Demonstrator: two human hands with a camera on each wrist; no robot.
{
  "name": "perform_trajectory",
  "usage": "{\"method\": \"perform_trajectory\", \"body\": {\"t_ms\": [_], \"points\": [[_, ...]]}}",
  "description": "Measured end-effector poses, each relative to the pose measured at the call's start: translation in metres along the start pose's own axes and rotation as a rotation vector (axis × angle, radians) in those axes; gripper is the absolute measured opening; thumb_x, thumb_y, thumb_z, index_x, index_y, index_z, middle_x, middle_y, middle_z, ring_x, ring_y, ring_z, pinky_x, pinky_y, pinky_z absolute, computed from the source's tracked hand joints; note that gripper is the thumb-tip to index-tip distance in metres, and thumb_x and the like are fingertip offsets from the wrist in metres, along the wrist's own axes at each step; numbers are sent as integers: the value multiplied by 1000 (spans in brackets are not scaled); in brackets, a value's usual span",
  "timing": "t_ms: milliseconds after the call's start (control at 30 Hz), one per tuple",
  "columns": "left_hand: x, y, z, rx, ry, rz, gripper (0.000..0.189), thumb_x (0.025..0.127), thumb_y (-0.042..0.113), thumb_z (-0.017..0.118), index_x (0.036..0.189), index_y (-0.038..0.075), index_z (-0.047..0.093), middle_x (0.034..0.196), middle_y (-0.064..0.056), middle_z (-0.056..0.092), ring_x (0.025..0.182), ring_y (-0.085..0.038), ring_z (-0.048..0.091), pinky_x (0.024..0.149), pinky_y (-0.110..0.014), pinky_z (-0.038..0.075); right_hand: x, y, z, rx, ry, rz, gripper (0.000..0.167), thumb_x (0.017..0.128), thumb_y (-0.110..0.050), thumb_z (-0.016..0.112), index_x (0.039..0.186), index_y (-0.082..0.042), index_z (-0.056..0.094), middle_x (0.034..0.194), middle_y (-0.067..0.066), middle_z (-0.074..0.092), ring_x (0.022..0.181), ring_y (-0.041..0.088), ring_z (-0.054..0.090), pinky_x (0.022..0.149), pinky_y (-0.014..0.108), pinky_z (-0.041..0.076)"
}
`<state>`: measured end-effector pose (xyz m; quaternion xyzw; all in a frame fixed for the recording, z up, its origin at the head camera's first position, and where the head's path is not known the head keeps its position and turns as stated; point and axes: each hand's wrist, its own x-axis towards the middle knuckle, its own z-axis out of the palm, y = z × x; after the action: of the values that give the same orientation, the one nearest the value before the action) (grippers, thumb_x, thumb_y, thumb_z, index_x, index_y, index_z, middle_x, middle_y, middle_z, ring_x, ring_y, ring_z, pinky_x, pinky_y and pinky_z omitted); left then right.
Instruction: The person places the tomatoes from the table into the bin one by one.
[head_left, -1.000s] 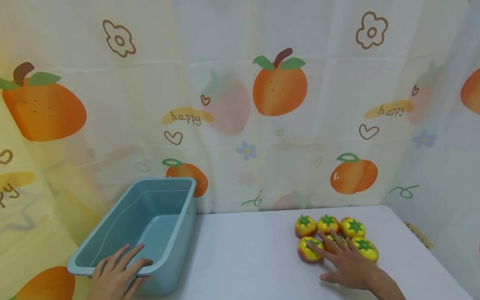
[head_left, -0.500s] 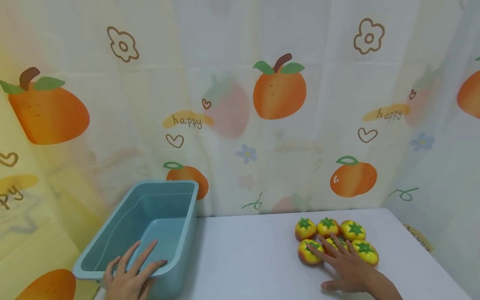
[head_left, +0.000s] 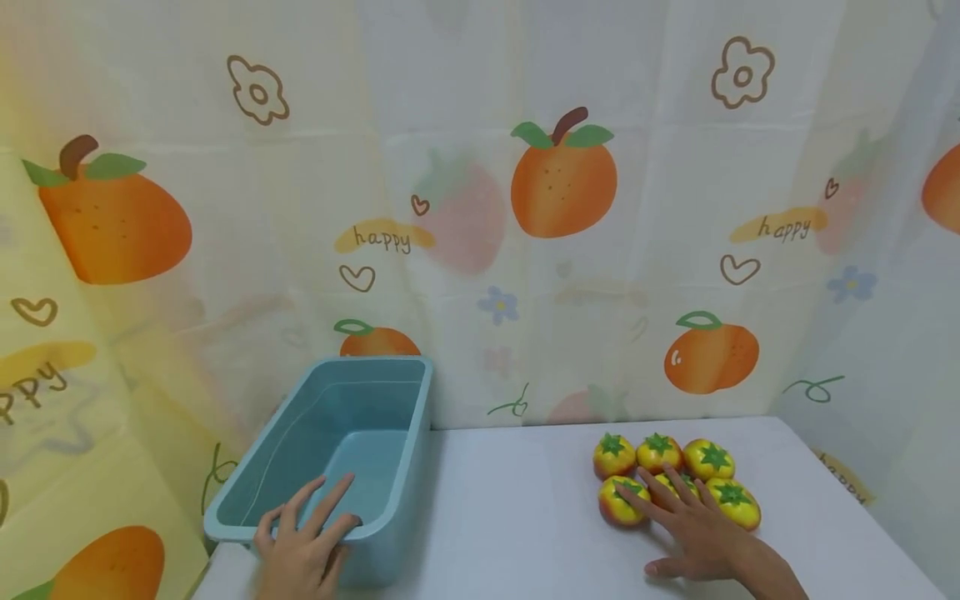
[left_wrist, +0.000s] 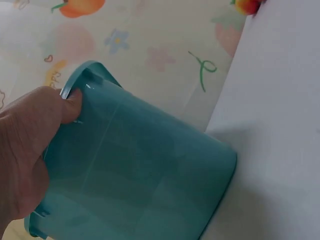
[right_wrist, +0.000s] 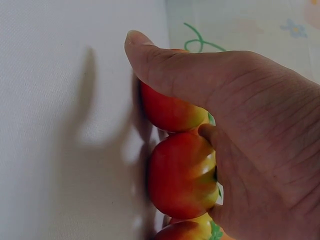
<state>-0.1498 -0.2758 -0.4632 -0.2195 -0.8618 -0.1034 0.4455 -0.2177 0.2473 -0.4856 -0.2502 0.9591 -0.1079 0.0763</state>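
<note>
At the left in the head view, my left hand [head_left: 303,537] holds the near rim of a blue-green plastic tub [head_left: 401,500]. Its fingers reach over the rim to the inside, and in the left wrist view the thumb [left_wrist: 72,105] presses the outer wall just under the lip. My right hand [head_left: 697,533] is spread over a cluster of yellow-and-red tomato-like fruits with green star-shaped tops. Its fingertips lie on the front fruits, such as the front left one [head_left: 621,508], and partly hide the front middle one. The right thumb [right_wrist: 165,65] stays straight, off to the side.
Both the tub and the fruits stand on a white table [head_left: 517,517]. Its back edge meets a curtain [head_left: 450,333] printed with oranges and the word "happy". More curtain hangs at the left and right sides. The fruits sit in two rows, touching or nearly so.
The tub has shifted to the right along the table with my left hand on its rim. My right hand and the fruits stay in place; the head view shifts slightly.
</note>
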Motion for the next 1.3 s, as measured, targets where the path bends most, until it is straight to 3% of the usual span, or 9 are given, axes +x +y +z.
{"method": "perform_trajectory", "body": {"t_ms": [133,233,400,433,567,633,733,1100,1300], "points": [[6,19,11,-21,11,-5,52,113,49,25,88,28,65,151,2,63,119,-40,51,76,-66,31,-1,4,3,18,2,-5,97,80,-67,77,162,-36,36,169,23,32,152,64,21,109,90,15],[15,38,20,-23,17,4,53,113,48,25,86,26,65,129,-16,73,116,-41,53,76,-65,30,-1,6,4,39,0,-7,96,80,-64,79,162,-36,36,169,25,31,151,66,20,108,91,13],[31,73,36,8,30,38,53,113,38,24,82,24,64,122,-15,76,111,-42,57,77,-62,30,-3,6,1,37,-8,22,97,80,-64,79,162,-34,36,170,23,29,153,64,19,110,90,14],[34,81,39,12,26,45,45,112,33,32,82,23,64,122,-14,76,110,-42,58,77,-62,30,-4,5,0,34,-11,28,97,80,-64,79,162,-33,37,171,23,29,153,64,19,111,90,14],[46,109,52,16,-16,43,7,87,18,66,83,24,64,123,-11,74,112,-40,59,79,-61,32,-4,4,-3,37,-20,50,98,80,-62,80,162,-33,37,171,22,29,154,63,17,112,89,12],[50,121,58,19,-32,29,20,70,14,76,82,24,63,123,-10,74,113,-39,60,80,-62,33,-4,3,-3,40,-22,50,98,80,-62,80,162,-33,36,171,22,29,154,63,17,112,89,12],[56,136,65,23,-45,2,27,65,13,80,81,24,61,123,-8,74,114,-38,61,81,-64,35,-4,2,-2,47,-21,47,98,80,-62,80,162,-35,35,171,22,29,154,63,17,113,89,11],[70,175,81,61,-110,-98,29,66,18,89,81,24,65,124,-7,74,116,-36,61,85,-63,32,2,-2,1,43,-23,65,98,79,-62,81,162,-37,36,172,20,28,155,61,16,114,88,11],[76,187,84,32,-197,-145,24,73,21,89,85,25,68,128,-6,74,120,-36,59,86,-65,31,6,-5,-2,22,-23,77,99,78,-62,82,161,-35,38,172,19,29,155,61,18,115,87,11]]}}
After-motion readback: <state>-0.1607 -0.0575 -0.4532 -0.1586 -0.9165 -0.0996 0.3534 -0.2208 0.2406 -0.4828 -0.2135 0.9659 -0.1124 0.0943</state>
